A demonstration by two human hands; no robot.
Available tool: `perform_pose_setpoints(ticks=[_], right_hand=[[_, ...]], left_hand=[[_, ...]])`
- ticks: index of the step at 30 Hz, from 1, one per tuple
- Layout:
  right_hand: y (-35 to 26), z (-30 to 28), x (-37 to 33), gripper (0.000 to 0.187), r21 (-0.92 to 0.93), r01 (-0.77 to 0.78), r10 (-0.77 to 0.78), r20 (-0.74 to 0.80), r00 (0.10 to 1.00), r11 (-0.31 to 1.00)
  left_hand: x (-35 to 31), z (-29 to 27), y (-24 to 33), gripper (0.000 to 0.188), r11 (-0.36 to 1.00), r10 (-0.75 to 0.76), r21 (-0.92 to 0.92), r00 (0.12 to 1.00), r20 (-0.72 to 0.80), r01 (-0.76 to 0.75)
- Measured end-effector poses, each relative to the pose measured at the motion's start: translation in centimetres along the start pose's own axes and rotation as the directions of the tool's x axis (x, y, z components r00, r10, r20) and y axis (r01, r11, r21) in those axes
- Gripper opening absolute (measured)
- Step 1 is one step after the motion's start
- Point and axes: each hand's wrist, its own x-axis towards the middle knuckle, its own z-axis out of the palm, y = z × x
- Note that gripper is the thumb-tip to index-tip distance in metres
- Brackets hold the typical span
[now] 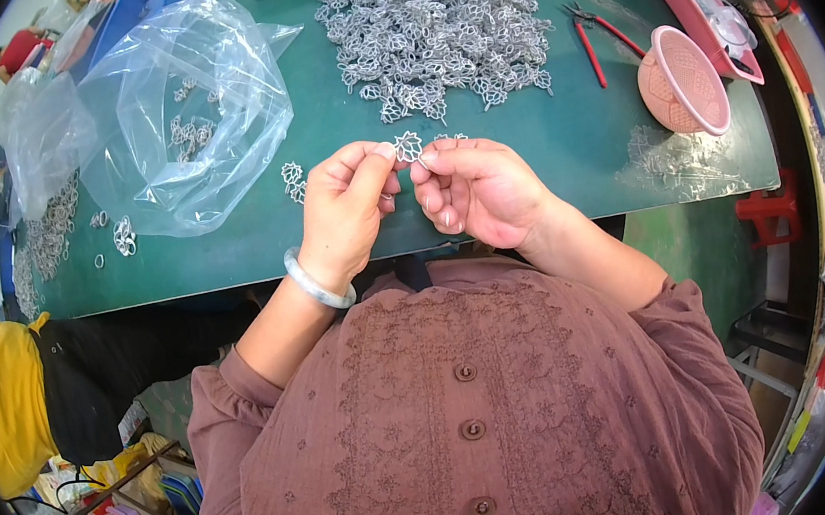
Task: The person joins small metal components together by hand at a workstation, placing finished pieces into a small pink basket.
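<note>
Between my two hands, just over the near part of the green table, is a small silver openwork metal piece shaped like a lotus flower (pixel 408 146). My left hand (pixel 348 202) pinches its left side between thumb and forefinger; a pale bangle rings that wrist. On the other side, my right hand (pixel 482 188) grips the piece with thumb and forefinger, the other fingers curled below. A large heap of similar silver pieces (pixel 434 29) lies beyond my hands. A few more pieces (pixel 294 181) rest beside my left hand, and some show partly behind my right fingers.
A clear plastic bag (pixel 207 118) with some pieces in it lies at the left. Red-handled pliers (pixel 601 42), a pink basket (pixel 682 83) and a pink tray (pixel 699 16) are at the right. Another person in a yellow sleeve (pixel 0 401) sits at the left edge; a red stool (pixel 770 212) stands right.
</note>
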Motion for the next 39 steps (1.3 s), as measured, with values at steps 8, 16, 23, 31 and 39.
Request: perform_pose_setpoints(ticks=[8,16,23,31,39], right_hand=[[-1.7,-0.5,-1.2,0.014,-0.195,0.217,-0.232,-0.056,0.971,0.956],[-14.2,-7.0,-10.5,0.022,-0.983,0.14,-0.993,-0.118,0.021,0.12],[-12.8,-8.3,-8.5,0.024,-0.937,-0.173,-0.939,0.263,0.223,-0.304],[-3.4,-3.1,-1.6,0.016,-0.861,0.157,-0.557,0.441,0.704,-0.484],[-1.7,-2.2,-0.3,0.005,-0.873,0.269,-0.632,0.481,0.607,-0.406]], left_hand=[[0.0,0.0,0.0,0.017,0.998,-0.048,0.032,0.999,0.01,0.048],[-0.5,-1.9,-0.1,0.015,0.977,-0.172,-0.116,0.984,0.046,0.176],[-0.9,-2.0,-0.7,0.014,0.965,-0.203,-0.158,0.978,0.051,0.209],[-1.1,-1.5,-0.3,0.014,0.963,-0.219,-0.14,0.972,0.083,0.228],[-1.2,-0.8,-0.3,0.017,0.96,-0.22,-0.161,0.973,0.072,0.229]])
